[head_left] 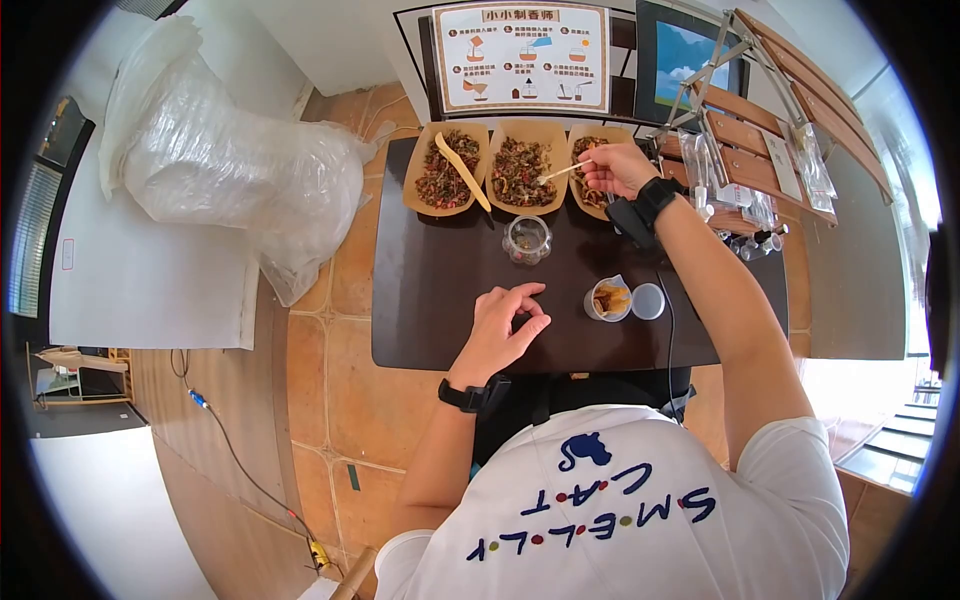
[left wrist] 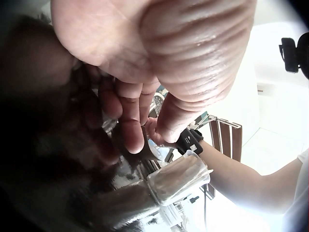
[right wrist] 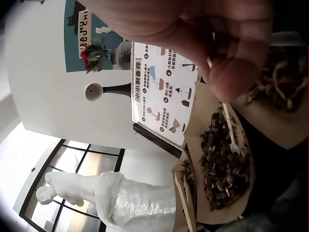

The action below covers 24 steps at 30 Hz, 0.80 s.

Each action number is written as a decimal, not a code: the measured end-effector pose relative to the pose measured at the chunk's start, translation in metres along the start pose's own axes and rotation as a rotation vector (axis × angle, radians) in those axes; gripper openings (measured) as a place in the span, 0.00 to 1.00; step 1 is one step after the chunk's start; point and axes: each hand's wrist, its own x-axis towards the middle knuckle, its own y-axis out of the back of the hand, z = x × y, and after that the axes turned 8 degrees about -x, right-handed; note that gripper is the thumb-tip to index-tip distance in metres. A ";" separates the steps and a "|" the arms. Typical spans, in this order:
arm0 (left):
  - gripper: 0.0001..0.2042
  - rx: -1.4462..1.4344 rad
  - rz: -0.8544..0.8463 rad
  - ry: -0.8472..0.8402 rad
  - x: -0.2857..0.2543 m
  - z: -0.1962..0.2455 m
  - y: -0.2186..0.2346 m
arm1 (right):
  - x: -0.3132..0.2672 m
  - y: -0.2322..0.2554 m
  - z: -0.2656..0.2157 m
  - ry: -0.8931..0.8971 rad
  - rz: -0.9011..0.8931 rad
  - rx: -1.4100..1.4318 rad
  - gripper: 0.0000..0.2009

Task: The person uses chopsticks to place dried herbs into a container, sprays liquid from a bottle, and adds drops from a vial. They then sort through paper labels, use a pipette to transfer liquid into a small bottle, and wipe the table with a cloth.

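Observation:
My right hand (head_left: 620,170) pinches a thin light stick (head_left: 566,172) over the middle paper tray (head_left: 495,200) of dried plant bits; in the right wrist view the small scoop-like tip of the stick (right wrist: 234,147) is at those bits (right wrist: 219,169). My left hand (head_left: 503,325) rests by the table's near part, fingers loosely bent, holding nothing. Just beyond it is a round glass jar (head_left: 527,240) with a little material inside. A plastic cup (head_left: 607,299) of yellowish-brown pieces stands to its right, beside a round lid (head_left: 648,301).
Wooden tongs (head_left: 462,170) lie across the left tray. The right tray (head_left: 582,150) sits partly under my right hand. Behind stands an instruction board (head_left: 522,60); at right are a wooden folding rack (head_left: 745,135) and small glass bottles (head_left: 765,244). A cable (head_left: 672,350) crosses the table.

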 end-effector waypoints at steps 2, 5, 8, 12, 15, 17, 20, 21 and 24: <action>0.14 0.004 -0.004 0.005 0.000 0.000 0.000 | 0.002 0.001 0.002 -0.002 0.002 0.004 0.09; 0.14 0.000 -0.009 0.019 0.000 0.001 0.000 | 0.002 0.000 0.002 -0.029 0.005 0.037 0.10; 0.14 -0.009 0.007 0.007 0.000 0.001 0.000 | 0.003 0.004 0.003 -0.030 -0.029 0.074 0.10; 0.14 -0.002 0.000 -0.006 0.001 -0.001 0.000 | 0.006 0.007 0.006 -0.027 -0.044 0.140 0.08; 0.14 0.005 -0.018 0.007 0.000 -0.001 0.001 | 0.006 0.007 0.007 -0.037 -0.040 0.134 0.08; 0.14 0.009 -0.019 -0.001 0.001 -0.002 0.000 | 0.006 0.006 0.007 -0.041 -0.042 0.123 0.08; 0.14 0.006 -0.007 0.008 0.000 -0.001 0.000 | 0.007 0.002 0.007 -0.050 -0.029 0.140 0.08; 0.14 0.006 -0.007 0.008 0.000 0.000 0.000 | 0.006 0.001 0.006 -0.049 -0.018 0.131 0.08; 0.13 0.000 0.005 0.012 0.000 0.001 -0.001 | 0.004 -0.001 0.004 -0.026 0.002 0.117 0.08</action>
